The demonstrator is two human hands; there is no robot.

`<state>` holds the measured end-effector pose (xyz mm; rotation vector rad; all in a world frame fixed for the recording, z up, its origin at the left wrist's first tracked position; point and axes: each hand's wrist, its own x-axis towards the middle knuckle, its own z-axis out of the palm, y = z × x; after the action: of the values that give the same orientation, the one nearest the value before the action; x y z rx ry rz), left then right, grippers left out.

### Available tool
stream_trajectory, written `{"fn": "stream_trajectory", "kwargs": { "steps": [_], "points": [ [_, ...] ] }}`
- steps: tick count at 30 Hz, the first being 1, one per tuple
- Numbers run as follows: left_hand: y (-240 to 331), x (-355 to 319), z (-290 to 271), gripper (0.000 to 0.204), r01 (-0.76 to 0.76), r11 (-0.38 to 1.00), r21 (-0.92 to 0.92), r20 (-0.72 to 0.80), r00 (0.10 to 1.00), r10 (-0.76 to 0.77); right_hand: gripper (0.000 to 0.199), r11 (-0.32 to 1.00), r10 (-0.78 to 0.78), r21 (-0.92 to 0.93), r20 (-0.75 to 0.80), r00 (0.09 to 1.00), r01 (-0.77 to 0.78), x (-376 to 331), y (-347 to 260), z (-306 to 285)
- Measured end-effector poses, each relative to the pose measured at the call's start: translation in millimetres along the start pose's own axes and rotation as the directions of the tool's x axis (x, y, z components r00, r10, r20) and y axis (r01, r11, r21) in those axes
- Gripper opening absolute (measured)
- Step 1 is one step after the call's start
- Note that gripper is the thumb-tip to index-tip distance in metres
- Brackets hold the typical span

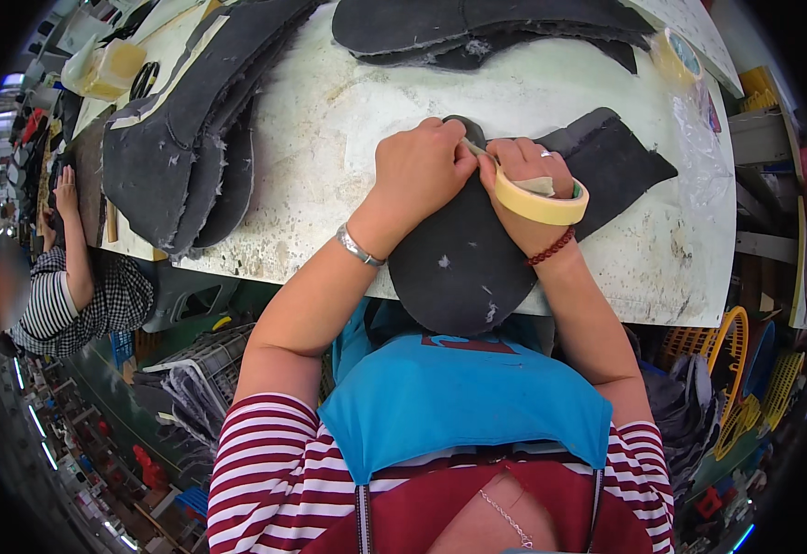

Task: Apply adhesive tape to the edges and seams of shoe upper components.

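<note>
A dark grey, boot-shaped piece of fleecy material [463, 263] lies in front of me, its rounded end hanging over the table edge toward my apron. Both my hands meet over its far part. My left hand [424, 173] is closed, thumb and fingers pinching at a short pale strip of tape [473, 148]. My right hand [525, 171] has thumb and fingertips pressed on the strip's other end, touching the left. A cream masking tape roll [551, 213] is hooked on the right hand, its loose end near the fingers. What lies under the fingertips is hidden.
Stacks of similar dark pieces [177, 152] lie on the worn white table [315, 138] at left and at the far side [477, 23]. Clear tape [680, 55] and plastic film [699, 157] sit at right. Baskets [736, 360] stand below. A co-worker [71, 286] sits at left.
</note>
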<state>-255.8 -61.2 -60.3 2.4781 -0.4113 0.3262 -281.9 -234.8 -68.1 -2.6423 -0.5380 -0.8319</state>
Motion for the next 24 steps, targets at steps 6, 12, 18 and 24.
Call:
{"fn": "stream_trajectory", "kwargs": {
  "steps": [6, 12, 18, 24],
  "points": [
    [6.6, 13.1, -19.2, 0.015, 0.064, 0.936, 0.346, 0.249, 0.956, -0.157, 0.015, 0.998, -0.017, -0.066, 0.04, 0.999, 0.02, 0.2, -2.2, 1.0],
    [-0.6, -13.9, -11.3, 0.026, -0.537, 0.842, 0.051, -0.088, 0.838, 0.539, 0.016, 0.999, -0.004, -0.034, 0.068, 0.998, 0.006, -0.7, 0.9, 3.0],
    [-2.6, -29.0, -10.4, 0.046, -0.446, 0.895, 0.018, 0.006, 0.895, 0.446, 0.026, 0.996, 0.003, 0.087, 0.076, 0.997, -0.01, -1.6, -1.2, -4.8],
    [9.4, -46.2, -14.6, 0.054, -0.386, 0.913, 0.131, 0.144, 0.919, 0.368, 0.034, 0.996, -0.017, 0.091, 0.102, 0.995, 0.007, -4.4, -3.7, -8.3]
  ]
}}
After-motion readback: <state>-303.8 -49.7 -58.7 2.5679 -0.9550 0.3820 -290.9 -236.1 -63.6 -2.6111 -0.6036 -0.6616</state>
